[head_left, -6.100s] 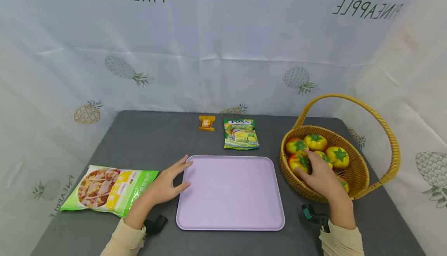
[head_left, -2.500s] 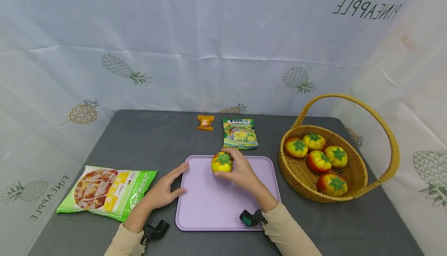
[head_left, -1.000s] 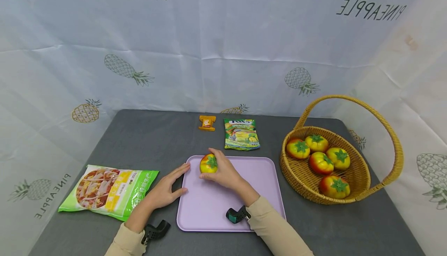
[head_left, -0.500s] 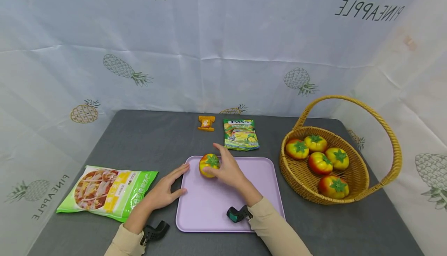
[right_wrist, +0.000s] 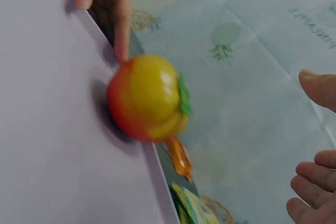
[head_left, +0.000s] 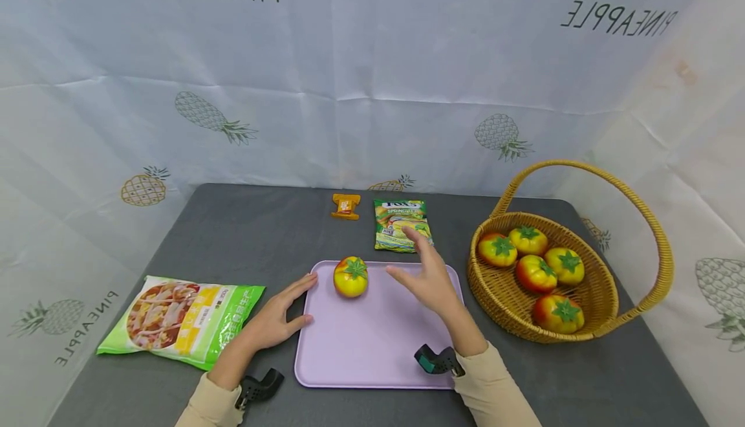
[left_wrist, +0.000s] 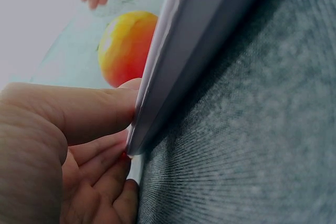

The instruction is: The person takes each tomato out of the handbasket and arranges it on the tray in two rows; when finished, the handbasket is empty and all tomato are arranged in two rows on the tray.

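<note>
Nearest, a lilac tray lies flat on the grey counter, about midway between its left and right edges. The left hand touches the tray's left rim with thumb and fingers extended. Left of it, a green-and-white food bag lies near the counter's left edge. The right hand, fingers spread and holding nothing, hangs over the tray's right side, apart from the red-and-yellow fruit sitting in the tray's far left corner. Toward the counter's right edge, a wicker basket holds five similar fruits. Toward the far edge lie a green packet and, left of it, a small orange packet.
</note>
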A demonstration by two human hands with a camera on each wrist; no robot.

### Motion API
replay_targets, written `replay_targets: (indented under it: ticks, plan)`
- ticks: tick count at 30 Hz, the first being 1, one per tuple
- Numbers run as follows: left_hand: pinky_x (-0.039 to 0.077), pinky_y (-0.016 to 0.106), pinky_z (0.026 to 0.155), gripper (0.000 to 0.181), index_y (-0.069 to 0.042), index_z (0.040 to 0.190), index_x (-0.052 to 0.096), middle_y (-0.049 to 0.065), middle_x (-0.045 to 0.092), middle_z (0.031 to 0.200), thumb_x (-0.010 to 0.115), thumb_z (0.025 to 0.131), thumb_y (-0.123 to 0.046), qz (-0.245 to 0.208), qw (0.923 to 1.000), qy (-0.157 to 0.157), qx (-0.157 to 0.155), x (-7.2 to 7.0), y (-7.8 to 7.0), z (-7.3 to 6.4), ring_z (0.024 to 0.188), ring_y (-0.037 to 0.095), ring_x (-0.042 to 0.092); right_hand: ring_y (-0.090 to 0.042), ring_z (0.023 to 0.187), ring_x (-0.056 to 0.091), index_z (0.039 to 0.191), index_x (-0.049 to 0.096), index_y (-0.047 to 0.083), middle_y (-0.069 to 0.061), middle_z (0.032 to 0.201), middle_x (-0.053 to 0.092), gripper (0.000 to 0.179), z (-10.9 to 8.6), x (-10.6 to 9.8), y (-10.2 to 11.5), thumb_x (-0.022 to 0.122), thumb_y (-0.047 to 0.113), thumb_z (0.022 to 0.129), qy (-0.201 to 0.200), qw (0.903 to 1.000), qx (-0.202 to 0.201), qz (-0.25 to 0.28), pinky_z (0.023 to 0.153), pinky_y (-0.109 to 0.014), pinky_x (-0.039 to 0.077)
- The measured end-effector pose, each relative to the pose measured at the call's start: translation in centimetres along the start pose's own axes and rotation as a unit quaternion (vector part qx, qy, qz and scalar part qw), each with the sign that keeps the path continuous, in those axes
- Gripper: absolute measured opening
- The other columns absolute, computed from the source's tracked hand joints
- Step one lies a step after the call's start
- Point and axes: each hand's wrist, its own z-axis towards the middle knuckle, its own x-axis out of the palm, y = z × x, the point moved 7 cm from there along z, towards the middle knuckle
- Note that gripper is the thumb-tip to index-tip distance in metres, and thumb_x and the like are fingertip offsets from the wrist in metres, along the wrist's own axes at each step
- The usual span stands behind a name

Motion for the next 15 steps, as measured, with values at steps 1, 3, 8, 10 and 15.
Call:
replay_targets:
  ticks: [1,3,8,10,15]
  plan:
    - [0.031,0.054,0.107,0.065,-0.005,0.144,0.039,0.011,0.037,0.151,0.065,0.088,-0.026,-0.001,1.0000,0.001,0.000,0.0,0.0,0.0,0.138,0.034,0.033,-0.028,0.136,0.038,0.145,0.033,0.007,-0.011,0.148,0.040,0.077,-0.3,-0.7,-0.2,0.074,0.026,0.082,-0.007,1.0000,-0.001,-0.005,0.111,-0.049,0.031]
    - [0.030,0.054,0.107,0.065,-0.006,0.144,0.039,0.011,0.037,0.151,0.066,0.088,-0.026,-0.001,1.0000,0.002,-0.002,0.0,0.0,0.0,0.139,0.034,0.033,-0.028,0.136,0.038,0.145,0.033,0.006,-0.012,0.147,0.039,0.077,-0.8,-2.2,-0.5,0.074,0.025,0.083,-0.019,0.9997,-0.001,-0.012,0.111,-0.049,0.031]
    - [0.030,0.054,0.107,0.066,-0.007,0.144,0.039,0.010,0.036,0.151,0.066,0.088,-0.026,0.002,1.0000,0.002,-0.009,-0.1,0.1,0.1,0.139,0.034,0.033,-0.029,0.135,0.038,0.143,0.035,0.004,-0.015,0.146,0.040,0.074,-2.1,-5.5,-1.6,0.074,0.020,0.083,-0.052,0.9983,0.006,-0.027,0.110,-0.049,0.030]
    - [0.031,0.054,0.107,0.065,-0.007,0.145,0.039,0.010,0.036,0.151,0.066,0.088,-0.027,0.003,1.0000,0.002,-0.007,-0.1,0.1,0.1,0.139,0.033,0.033,-0.031,0.135,0.039,0.142,0.036,0.003,-0.016,0.145,0.041,0.072,-2.6,-6.8,-2.1,0.074,0.018,0.082,-0.068,0.9970,0.010,-0.037,0.110,-0.047,0.030]
    - [0.031,0.054,0.107,0.065,-0.006,0.144,0.039,0.010,0.037,0.151,0.065,0.088,-0.027,0.001,1.0000,0.004,-0.006,0.0,0.0,0.1,0.139,0.033,0.033,-0.034,0.133,0.041,0.141,0.038,0.003,-0.018,0.144,0.043,0.069,-4.0,-9.8,-3.5,0.073,0.017,0.083,-0.095,0.9924,0.030,-0.072,0.108,-0.012,0.029]
